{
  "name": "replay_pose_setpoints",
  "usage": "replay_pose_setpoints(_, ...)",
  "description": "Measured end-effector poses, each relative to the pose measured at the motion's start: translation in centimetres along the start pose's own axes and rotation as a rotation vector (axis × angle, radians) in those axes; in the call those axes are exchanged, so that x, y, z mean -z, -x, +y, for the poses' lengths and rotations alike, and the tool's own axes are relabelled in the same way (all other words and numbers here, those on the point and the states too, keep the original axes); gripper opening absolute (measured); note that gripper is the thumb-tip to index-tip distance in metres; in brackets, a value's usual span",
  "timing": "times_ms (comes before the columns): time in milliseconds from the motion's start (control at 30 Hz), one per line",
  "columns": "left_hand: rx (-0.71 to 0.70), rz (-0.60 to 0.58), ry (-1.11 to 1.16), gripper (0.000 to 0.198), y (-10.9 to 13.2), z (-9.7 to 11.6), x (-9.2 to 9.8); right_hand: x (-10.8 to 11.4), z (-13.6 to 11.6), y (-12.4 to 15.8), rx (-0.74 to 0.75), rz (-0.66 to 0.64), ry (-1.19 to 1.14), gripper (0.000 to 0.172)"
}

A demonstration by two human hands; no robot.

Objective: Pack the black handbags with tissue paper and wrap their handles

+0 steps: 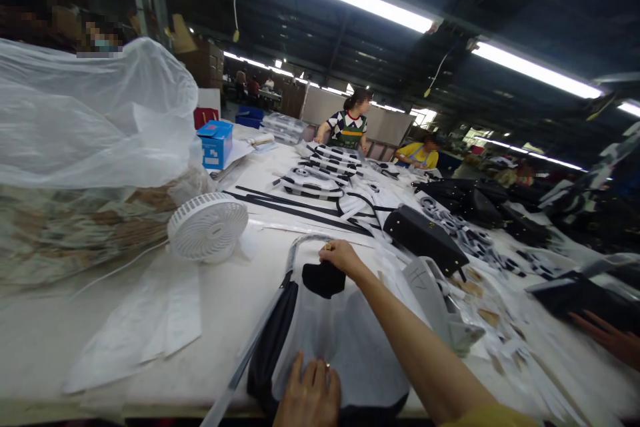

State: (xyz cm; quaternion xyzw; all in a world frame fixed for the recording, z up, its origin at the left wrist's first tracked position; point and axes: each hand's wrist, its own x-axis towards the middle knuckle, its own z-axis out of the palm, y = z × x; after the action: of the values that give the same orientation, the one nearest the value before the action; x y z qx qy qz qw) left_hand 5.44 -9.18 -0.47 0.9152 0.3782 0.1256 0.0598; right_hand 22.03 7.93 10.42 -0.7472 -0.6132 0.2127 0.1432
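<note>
Two hands hold a black bag in white translucent wrapping, right of the white round fan. Left hand lies flat, grip open; right hand pinches its far edge, grip closed.

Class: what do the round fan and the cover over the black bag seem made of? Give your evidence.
Fan: probably white moulded plastic, matt, with a rigid slatted grille. Cover: seemingly thin, soft non-woven fabric or film; it creases, and the black bag shows faintly through.
</note>
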Motion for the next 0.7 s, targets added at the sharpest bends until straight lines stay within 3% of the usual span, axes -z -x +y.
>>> replay_pose_setpoints(167,-0.053,-0.134,0.092,0.033,-0.4,-0.1,2.5,1.9,-0.6,5.9,0.194,0.099,0.116,0.021)
replay_pose_setpoints(367,-0.049,-0.204,0.118,0.032,-0.8,0.3,5.0,-2.1,0.3,12.3,0.441,0.195,0.183,0.019)
replay_pose_setpoints(467,-0.028,-0.207,0.128,0.033,-0.8,0.4,5.2,-3.3,1.5,13.2,0.489,0.297,0.063,0.025)
replay_pose_setpoints(600,0.013,-0.213,0.165,0.037,-0.5,0.3,5.3,-3.0,2.8,13.4,0.501,0.529,-0.055,0.024)
replay_pose_setpoints(700,0.019,-0.249,0.250,0.059,-0.6,-0.1,6.5,-3.1,3.7,13.4,0.442,0.451,0.014,0.014)
